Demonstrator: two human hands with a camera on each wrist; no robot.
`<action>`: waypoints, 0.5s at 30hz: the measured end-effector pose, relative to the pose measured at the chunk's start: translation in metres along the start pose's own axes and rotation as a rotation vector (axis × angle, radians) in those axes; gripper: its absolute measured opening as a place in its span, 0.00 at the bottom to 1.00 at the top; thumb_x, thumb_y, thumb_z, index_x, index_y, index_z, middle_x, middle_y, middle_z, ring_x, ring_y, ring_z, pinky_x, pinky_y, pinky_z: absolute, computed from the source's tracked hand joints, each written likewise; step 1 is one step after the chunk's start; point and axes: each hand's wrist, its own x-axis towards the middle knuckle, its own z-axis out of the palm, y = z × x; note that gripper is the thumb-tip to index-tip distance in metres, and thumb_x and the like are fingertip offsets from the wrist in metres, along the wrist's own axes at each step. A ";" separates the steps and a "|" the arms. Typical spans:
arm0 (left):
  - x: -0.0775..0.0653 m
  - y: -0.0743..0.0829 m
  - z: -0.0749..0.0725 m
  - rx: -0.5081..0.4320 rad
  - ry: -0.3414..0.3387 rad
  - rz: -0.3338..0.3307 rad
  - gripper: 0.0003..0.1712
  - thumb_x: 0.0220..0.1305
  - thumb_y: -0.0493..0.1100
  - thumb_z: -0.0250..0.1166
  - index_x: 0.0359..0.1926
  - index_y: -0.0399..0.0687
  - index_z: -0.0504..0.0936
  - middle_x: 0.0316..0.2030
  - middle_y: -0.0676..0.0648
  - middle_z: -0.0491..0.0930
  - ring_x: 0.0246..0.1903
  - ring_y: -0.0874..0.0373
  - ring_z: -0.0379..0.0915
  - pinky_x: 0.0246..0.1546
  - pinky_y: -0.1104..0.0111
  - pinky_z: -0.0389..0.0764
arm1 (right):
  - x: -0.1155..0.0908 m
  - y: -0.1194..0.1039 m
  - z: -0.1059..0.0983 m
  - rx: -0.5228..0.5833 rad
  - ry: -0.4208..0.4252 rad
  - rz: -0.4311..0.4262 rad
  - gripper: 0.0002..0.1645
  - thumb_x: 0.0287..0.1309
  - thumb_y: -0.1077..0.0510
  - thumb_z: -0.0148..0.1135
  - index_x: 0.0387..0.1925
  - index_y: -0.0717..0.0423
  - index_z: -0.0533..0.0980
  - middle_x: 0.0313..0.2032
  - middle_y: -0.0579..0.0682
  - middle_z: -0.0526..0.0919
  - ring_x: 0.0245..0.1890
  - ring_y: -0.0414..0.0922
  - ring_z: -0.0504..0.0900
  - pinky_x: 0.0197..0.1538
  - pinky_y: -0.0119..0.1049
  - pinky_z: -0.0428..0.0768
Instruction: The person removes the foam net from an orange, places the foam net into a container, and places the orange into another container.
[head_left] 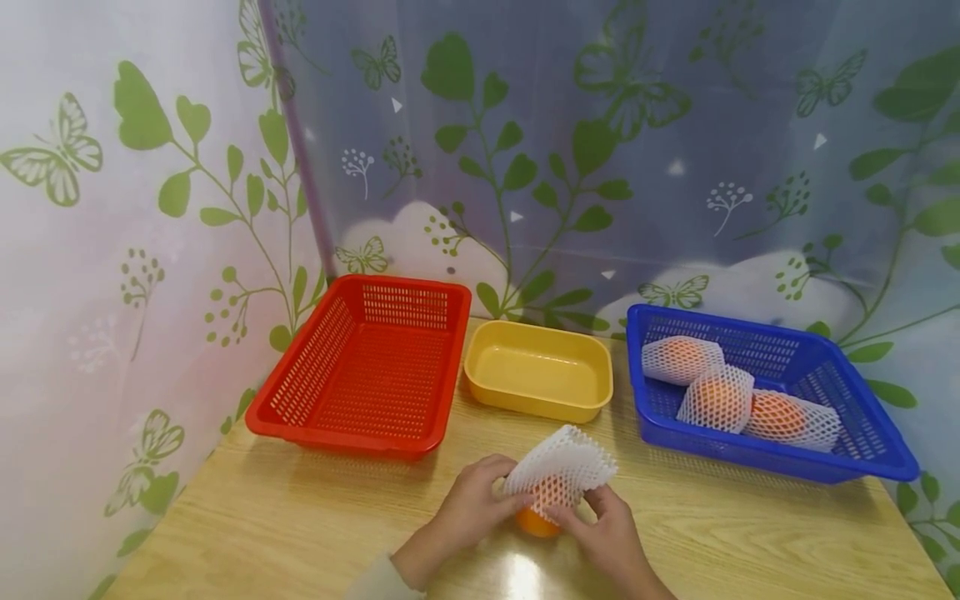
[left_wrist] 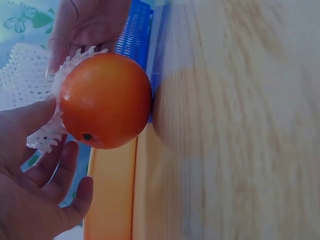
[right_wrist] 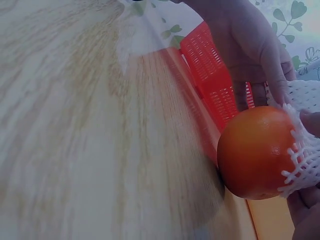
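White net [head_left: 564,460] caps orange [left_wrist: 107,102], long axis upward | our left hand [head_left: 474,502] and right hand [head_left: 609,532] pinch its rim, equally near | table [head_left: 720,533] contact likely

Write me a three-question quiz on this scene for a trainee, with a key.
1. True or false: the yellow tray stands between the red basket and the blue basket.
2. How many netted fruits lie in the blue basket?
A) two
B) three
C) five
3. Fill in the blank: between the left hand and the right hand, a foam net sits over the orange fruit, leaving the fruit's ____ (top or bottom) bare.

Key: 1. True. 2. B. 3. Bottom.
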 end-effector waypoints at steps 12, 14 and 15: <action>0.005 0.004 0.006 -0.018 0.055 -0.048 0.15 0.62 0.50 0.68 0.41 0.44 0.84 0.35 0.52 0.82 0.36 0.64 0.75 0.39 0.69 0.78 | 0.000 0.001 0.002 -0.079 0.023 -0.043 0.28 0.45 0.66 0.75 0.50 0.66 0.77 0.49 0.56 0.84 0.53 0.33 0.77 0.58 0.34 0.75; 0.005 0.004 0.006 -0.023 0.051 -0.056 0.17 0.63 0.52 0.67 0.43 0.44 0.83 0.37 0.52 0.83 0.38 0.63 0.76 0.41 0.67 0.78 | 0.000 0.001 0.002 -0.098 0.031 -0.051 0.27 0.45 0.66 0.76 0.50 0.66 0.78 0.49 0.55 0.84 0.53 0.34 0.77 0.58 0.35 0.76; 0.005 0.004 0.006 -0.027 0.049 -0.054 0.17 0.63 0.52 0.67 0.44 0.43 0.83 0.38 0.51 0.83 0.38 0.62 0.76 0.42 0.67 0.79 | 0.000 0.001 0.002 -0.103 0.034 -0.054 0.27 0.44 0.66 0.76 0.49 0.66 0.78 0.49 0.55 0.84 0.53 0.35 0.77 0.58 0.36 0.76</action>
